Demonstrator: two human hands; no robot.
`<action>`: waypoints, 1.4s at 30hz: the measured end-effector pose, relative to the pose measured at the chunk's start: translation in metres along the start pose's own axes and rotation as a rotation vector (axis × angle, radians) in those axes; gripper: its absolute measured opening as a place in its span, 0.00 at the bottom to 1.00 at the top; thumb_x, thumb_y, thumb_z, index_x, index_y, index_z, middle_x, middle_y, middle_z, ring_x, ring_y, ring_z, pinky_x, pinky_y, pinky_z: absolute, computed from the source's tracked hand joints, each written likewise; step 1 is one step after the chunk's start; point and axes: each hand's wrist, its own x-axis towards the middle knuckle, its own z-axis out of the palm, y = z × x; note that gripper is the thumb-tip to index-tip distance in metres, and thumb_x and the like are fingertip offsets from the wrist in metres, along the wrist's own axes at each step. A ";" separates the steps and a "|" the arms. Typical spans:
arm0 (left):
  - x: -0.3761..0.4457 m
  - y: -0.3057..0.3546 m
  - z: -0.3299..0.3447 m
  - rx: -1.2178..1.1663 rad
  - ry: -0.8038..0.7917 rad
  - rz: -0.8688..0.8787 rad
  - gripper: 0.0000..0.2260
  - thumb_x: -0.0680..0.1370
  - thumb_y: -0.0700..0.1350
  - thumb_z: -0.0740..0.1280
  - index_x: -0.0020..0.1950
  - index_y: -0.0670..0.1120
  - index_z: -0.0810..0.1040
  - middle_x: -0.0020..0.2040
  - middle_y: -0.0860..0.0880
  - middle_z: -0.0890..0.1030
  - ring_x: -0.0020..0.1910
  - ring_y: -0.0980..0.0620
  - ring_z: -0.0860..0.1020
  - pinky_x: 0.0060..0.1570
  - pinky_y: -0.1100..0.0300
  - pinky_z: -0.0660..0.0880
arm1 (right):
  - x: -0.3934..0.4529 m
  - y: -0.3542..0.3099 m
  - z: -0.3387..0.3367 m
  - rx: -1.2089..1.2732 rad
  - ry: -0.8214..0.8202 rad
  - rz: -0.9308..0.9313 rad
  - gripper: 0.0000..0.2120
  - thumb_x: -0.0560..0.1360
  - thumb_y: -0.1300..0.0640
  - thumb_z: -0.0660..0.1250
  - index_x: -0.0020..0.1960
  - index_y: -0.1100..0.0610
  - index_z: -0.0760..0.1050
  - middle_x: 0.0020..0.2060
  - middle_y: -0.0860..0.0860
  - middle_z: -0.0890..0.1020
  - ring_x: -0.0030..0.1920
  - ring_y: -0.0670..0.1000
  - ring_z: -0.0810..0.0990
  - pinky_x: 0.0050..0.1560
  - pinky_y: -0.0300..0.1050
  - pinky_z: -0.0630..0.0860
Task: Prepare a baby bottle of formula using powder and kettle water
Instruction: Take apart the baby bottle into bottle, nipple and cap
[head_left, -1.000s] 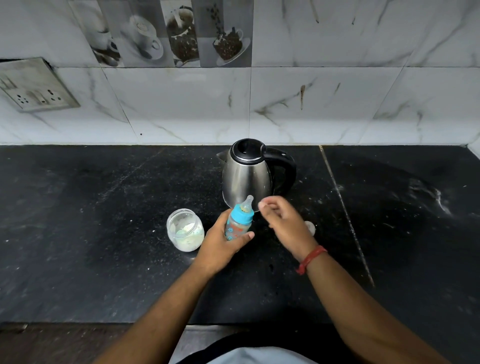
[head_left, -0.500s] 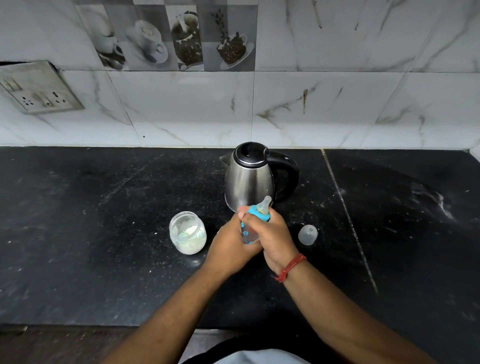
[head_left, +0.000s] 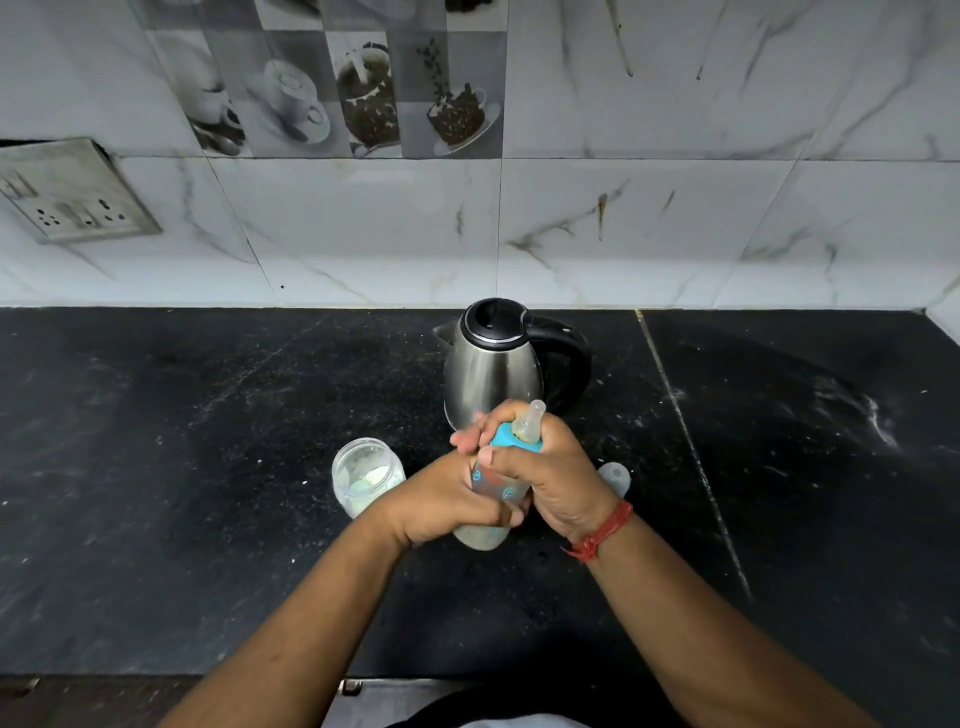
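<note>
The baby bottle (head_left: 493, 486), with a blue collar and a clear teat on top, is held tilted above the black counter (head_left: 208, 467), just in front of the steel kettle (head_left: 491, 371). My left hand (head_left: 441, 501) wraps the bottle's lower body. My right hand (head_left: 550, 467) grips around the blue collar, and the teat sticks out above its fingers. Pale content shows in the bottle's bottom. An open glass jar (head_left: 366, 480) holding some white powder stands to the left of my hands.
The bottle's clear cap (head_left: 615, 477) lies on the counter to the right, partly hidden behind my right wrist. A tiled wall with a socket plate (head_left: 72, 195) rises behind the counter. The counter's front edge runs close below my forearms.
My right hand has closed around the bottle's blue collar. Both hands have lifted the bottle off the counter and tilted it. The camera has moved closer.
</note>
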 end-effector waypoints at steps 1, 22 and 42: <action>-0.001 0.000 -0.002 -0.036 -0.038 -0.006 0.08 0.68 0.44 0.74 0.45 0.47 0.82 0.41 0.53 0.83 0.44 0.56 0.81 0.48 0.62 0.77 | 0.000 -0.002 0.001 0.005 -0.027 -0.007 0.05 0.70 0.68 0.69 0.44 0.62 0.76 0.44 0.55 0.86 0.56 0.60 0.84 0.58 0.40 0.78; 0.013 0.019 0.008 0.047 0.179 0.043 0.16 0.72 0.26 0.66 0.39 0.48 0.75 0.27 0.57 0.75 0.27 0.62 0.73 0.30 0.68 0.69 | 0.012 -0.007 0.005 -0.066 0.221 0.055 0.10 0.67 0.64 0.70 0.47 0.66 0.79 0.49 0.55 0.87 0.53 0.52 0.85 0.54 0.47 0.80; 0.012 -0.014 0.000 0.177 0.375 -0.031 0.22 0.68 0.50 0.76 0.61 0.50 0.77 0.48 0.46 0.84 0.44 0.50 0.80 0.50 0.44 0.80 | 0.014 -0.005 -0.029 -0.311 0.190 0.071 0.23 0.71 0.64 0.78 0.59 0.50 0.73 0.50 0.55 0.80 0.49 0.46 0.81 0.50 0.41 0.80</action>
